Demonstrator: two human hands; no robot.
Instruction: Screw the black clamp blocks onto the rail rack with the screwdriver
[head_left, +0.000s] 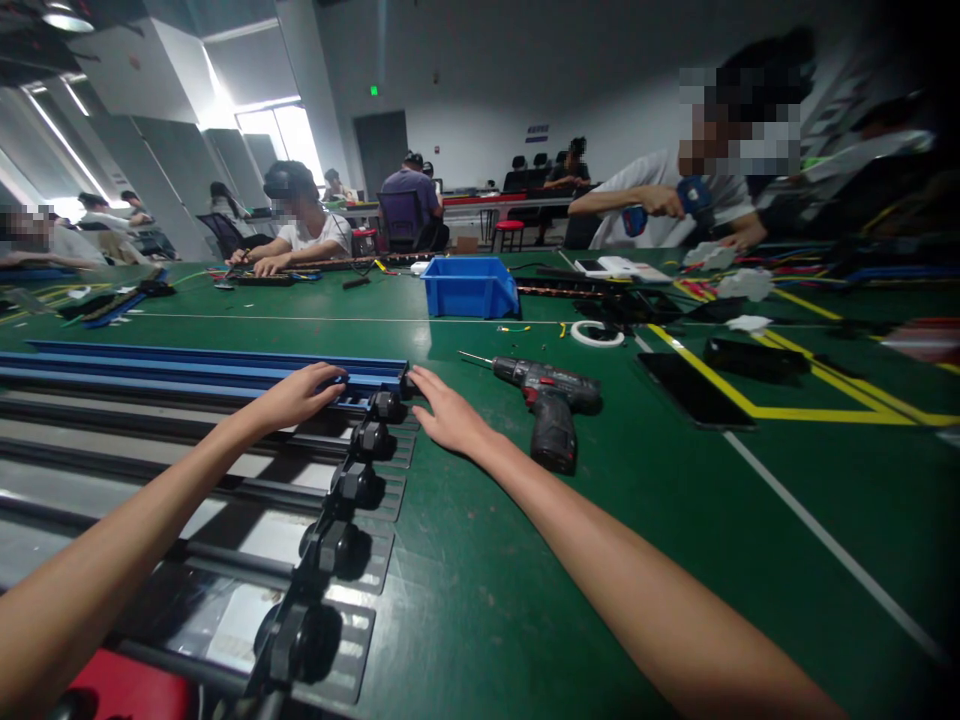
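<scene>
Faces a wide green surface [480, 600], marked with white and yellow lines. Has at near left a frame of parallel black rods [334, 548], with a row of chunky dark knobs along the right end. Has a long blue profile [225, 372] on the far side of that frame, ending just past the farthest knob. Shows farther off a blue bin [471, 290], and at right a flat black panel [697, 392] beside yellow lines. Has a dark cordless drill [551, 405] lying right of the profile, bit pointing left. Lays the left hand [304, 395] over the profile near its right end; cannot tell whether grasping or merely resting. Holds the right hand [450, 415] with grip released, thumb apart from outstretched fingers, just beside the profile's end. Shows beyond the drill a white ring [600, 343]
</scene>
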